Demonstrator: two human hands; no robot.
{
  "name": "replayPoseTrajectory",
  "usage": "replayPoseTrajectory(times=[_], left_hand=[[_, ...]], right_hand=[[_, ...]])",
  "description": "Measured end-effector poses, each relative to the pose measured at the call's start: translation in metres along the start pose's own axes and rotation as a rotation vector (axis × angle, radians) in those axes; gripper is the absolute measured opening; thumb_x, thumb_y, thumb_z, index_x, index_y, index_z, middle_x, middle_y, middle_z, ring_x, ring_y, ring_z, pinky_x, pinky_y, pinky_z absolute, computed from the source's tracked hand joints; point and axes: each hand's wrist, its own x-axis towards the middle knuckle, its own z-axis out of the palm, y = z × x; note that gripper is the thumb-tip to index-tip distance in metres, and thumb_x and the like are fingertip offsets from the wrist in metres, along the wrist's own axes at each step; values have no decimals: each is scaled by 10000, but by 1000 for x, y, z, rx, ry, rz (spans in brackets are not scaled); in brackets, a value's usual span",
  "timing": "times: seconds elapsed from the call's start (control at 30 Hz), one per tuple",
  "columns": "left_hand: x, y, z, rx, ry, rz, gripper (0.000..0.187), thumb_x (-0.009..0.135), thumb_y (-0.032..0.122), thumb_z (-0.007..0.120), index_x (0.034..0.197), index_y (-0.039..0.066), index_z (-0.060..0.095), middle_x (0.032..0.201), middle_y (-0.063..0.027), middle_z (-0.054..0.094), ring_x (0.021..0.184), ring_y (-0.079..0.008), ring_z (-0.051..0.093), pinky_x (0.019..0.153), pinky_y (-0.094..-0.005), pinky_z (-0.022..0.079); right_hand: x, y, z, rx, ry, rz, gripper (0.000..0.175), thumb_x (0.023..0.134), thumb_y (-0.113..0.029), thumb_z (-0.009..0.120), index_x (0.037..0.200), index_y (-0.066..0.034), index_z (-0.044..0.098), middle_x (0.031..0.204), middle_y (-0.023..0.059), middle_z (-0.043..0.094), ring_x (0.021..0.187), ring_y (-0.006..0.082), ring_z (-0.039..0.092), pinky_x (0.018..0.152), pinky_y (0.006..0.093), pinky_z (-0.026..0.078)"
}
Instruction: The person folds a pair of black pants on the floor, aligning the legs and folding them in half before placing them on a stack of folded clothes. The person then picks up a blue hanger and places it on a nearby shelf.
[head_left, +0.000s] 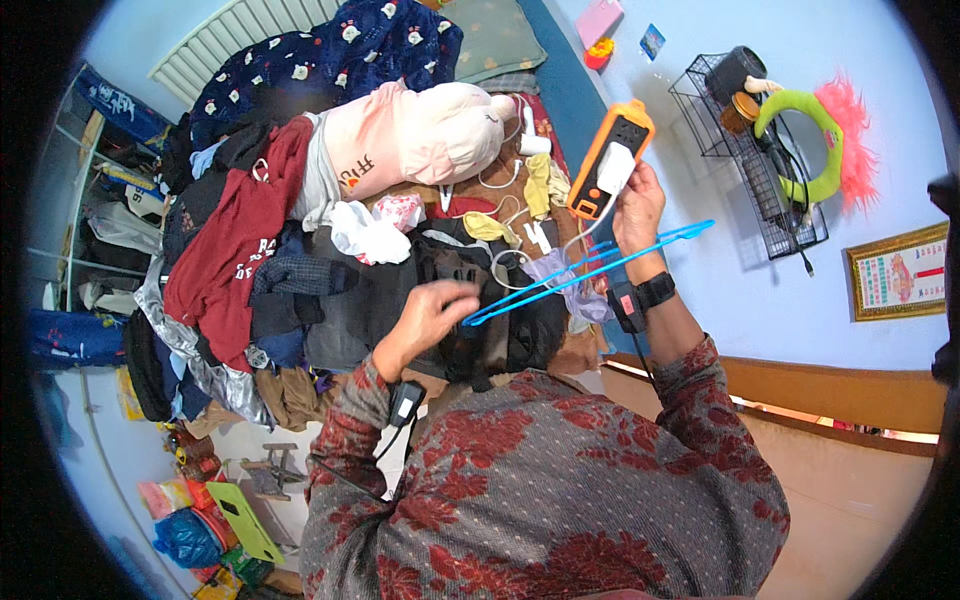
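My right hand (641, 206) is raised beside the wall and grips an orange and black power strip (592, 176). A white charger (616, 166) is plugged into the strip, and its white cable (589, 232) droops toward the bed. Thin blue clothes hangers (577, 281) stretch from near my left hand across to my right wrist. My left hand (431, 315) is blurred, its fingers curled close to the left end of the hangers; whether they touch cannot be told. Beneath both hands lie dark clothes (442, 270) and a lavender cloth (585, 300).
Clothes cover the bed, among them a maroon garment (229, 255). A pink plush toy (427, 135) lies farther back, near yellow socks (538, 180) and white plastic bags (367, 232). On the right wall hangs a black wire basket (757, 187) with a green headband (832, 142).
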Motion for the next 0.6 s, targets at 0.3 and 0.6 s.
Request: replayPoseTrajectory(times=[0.3, 0.6], left_hand=[[120, 23, 75, -139, 8, 105, 803, 715, 297, 877, 1279, -57, 428, 1319, -214, 521, 1198, -270, 544, 993, -379, 462], [146, 35, 97, -644, 141, -10, 661, 724, 92, 843, 1269, 18, 477, 1089, -58, 604, 975, -153, 611, 838, -310, 534]], right_hand=[[-30, -13, 25, -147, -220, -18, 551, 741, 120, 678, 1265, 62, 520, 1160, 139, 658, 1037, 203, 651, 926, 315, 523], [-34, -15, 27, -104, -274, 233, 550, 750, 123, 681, 1269, 70, 506, 1144, 130, 659, 1033, 187, 648, 925, 318, 521]])
